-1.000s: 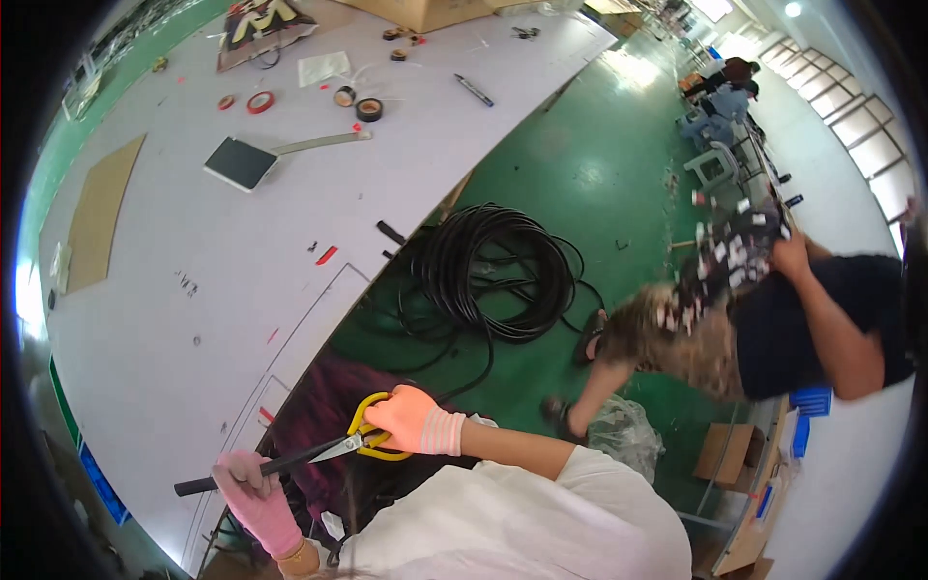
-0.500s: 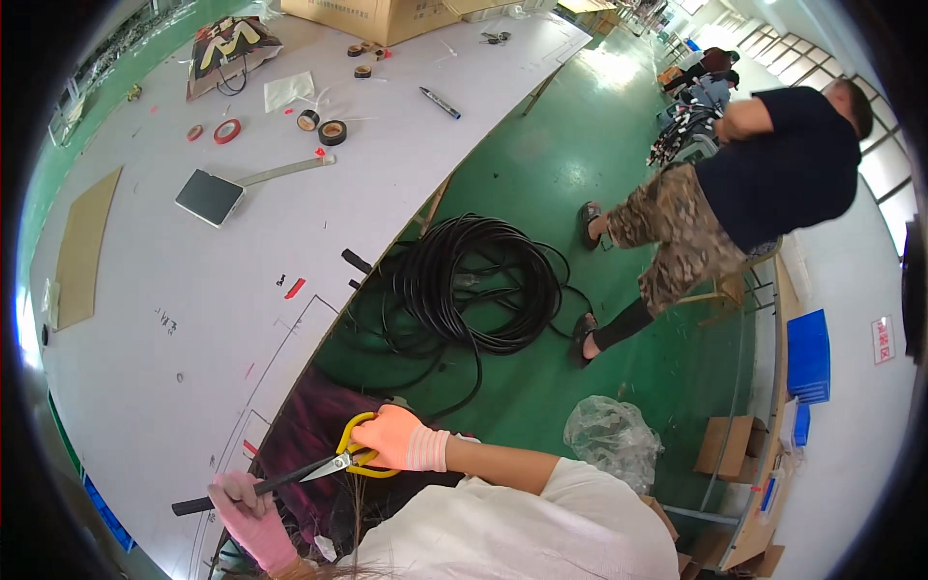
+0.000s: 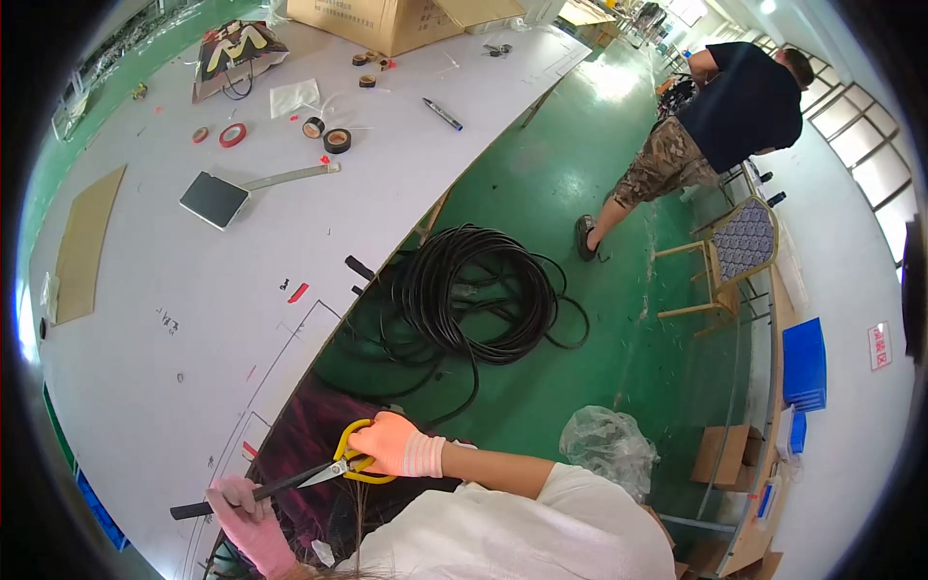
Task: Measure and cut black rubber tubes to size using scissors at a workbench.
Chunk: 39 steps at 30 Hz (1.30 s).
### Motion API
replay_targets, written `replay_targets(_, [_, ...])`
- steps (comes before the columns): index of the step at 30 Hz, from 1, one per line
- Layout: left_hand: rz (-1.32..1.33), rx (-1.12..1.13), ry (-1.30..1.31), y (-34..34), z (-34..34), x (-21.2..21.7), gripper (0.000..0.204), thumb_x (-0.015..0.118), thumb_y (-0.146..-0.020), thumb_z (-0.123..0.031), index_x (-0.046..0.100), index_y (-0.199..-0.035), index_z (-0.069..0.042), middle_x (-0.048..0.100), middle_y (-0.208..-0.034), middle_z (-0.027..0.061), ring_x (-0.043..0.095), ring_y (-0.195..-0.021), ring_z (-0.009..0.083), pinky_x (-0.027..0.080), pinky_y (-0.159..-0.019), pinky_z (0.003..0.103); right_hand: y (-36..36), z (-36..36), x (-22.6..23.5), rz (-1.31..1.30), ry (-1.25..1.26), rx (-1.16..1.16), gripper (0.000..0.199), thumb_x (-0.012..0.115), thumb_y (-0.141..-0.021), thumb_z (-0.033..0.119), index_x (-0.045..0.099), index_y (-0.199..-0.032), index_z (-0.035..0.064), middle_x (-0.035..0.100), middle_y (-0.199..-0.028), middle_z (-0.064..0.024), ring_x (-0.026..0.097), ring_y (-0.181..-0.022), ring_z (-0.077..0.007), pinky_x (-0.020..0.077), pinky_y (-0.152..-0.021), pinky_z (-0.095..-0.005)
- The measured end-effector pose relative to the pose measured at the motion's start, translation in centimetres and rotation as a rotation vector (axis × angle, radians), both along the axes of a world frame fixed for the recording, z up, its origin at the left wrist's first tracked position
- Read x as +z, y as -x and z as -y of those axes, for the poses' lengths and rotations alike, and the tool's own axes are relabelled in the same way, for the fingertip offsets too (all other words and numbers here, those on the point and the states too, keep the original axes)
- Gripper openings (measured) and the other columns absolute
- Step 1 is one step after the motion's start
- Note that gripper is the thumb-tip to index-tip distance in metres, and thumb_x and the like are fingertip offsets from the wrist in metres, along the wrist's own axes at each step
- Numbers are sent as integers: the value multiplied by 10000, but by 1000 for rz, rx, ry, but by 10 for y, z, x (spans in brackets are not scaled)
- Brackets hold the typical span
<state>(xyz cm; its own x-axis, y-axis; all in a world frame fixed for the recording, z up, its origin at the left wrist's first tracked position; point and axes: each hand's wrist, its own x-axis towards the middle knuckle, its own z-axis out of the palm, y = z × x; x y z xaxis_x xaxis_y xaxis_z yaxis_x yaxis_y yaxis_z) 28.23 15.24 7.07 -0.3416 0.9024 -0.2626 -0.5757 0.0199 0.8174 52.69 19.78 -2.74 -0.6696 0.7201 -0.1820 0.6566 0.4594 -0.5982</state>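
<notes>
Yellow-handled scissors [image 3: 338, 469] right up at a black cable [image 3: 281, 484] over here

Left hand [image 3: 249, 527] is wrapped around the cable by the bench [image 3: 222, 280] edge, right hand [image 3: 394, 447] grips the scissors; can't tell if the blades [image 3: 323, 475] straddle it. Fat black coil [image 3: 421, 304] on the floor [image 3: 541, 164].

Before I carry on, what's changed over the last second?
The co-worker has walked away up the aisle, toward the top of the picture, uncovering a chair. Nothing was visibly taken or let go: the left hand still grips the black cable, the right hand still holds the scissors. The coil stays on the floor.
</notes>
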Motion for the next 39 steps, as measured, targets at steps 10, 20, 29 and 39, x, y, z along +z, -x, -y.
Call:
replay_targets(10, [29,17,-32,3,6,-5,341,428,-1058,-223,296,-755,-137,262,-684,-30,194,-562,53,190,-528,231,3,0,4,-14,2,24,329,784,-788,324,616,-980,115,701,-903,-77,662,-804,-301,494,-792,-406])
replay_targets(20, [-22,-40,-108,6,8,-8,359,447,-1071,-281,320,-757,-160,279,-636,-44,201,-516,52,208,-486,240,4,0,10,-2,-18,33,309,783,-785,313,612,-942,109,698,-876,-73,660,-793,-307,497,-790,-404])
replay_targets(29, [-50,65,-29,4,11,-14,390,439,-1076,-363,346,-757,-159,291,-632,-41,215,-498,55,226,-459,233,5,0,7,-81,-87,31,268,748,-795,320,607,-881,108,636,-740,-98,621,-658,-341,501,-663,-430])
replay_targets(39, [70,159,7,18,10,-30,407,442,-1074,-374,361,-743,-151,296,-590,-30,210,-453,70,233,-417,253,8,1,3,-45,-48,26,314,764,-800,322,605,-963,108,689,-854,-92,661,-780,-341,517,-755,-426])
